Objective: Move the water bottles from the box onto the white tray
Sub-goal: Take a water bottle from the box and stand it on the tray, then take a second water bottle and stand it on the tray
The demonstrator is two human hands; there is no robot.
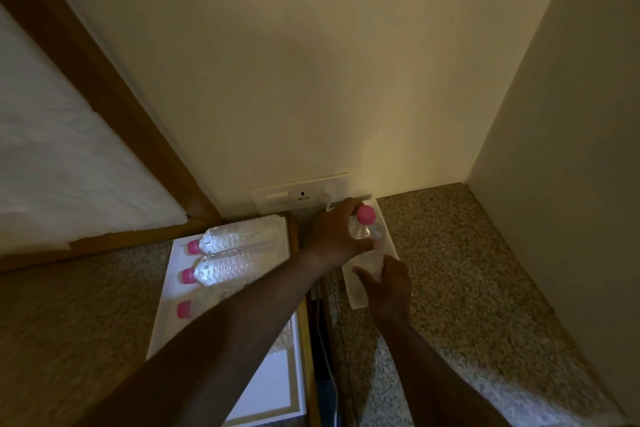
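Observation:
A clear water bottle with a pink cap (364, 222) stands upright over the white tray (356, 291) on the right counter. My left hand (335, 236) is shut around its neck and shoulder. My right hand (387, 284) sits just below it by the bottle's lower body, fingers spread; whether it touches is unclear. In the white box (166, 291) on the left lie three more pink-capped bottles on their sides: one at the back (239, 234), one in the middle (221, 270), and one (185, 309) mostly hidden under my left forearm.
A wall socket plate (300, 196) sits on the back wall right behind the tray. A white cable (327, 350) hangs in the gap between the two speckled counters. A wall closes off the right side, and a wooden frame edges the left.

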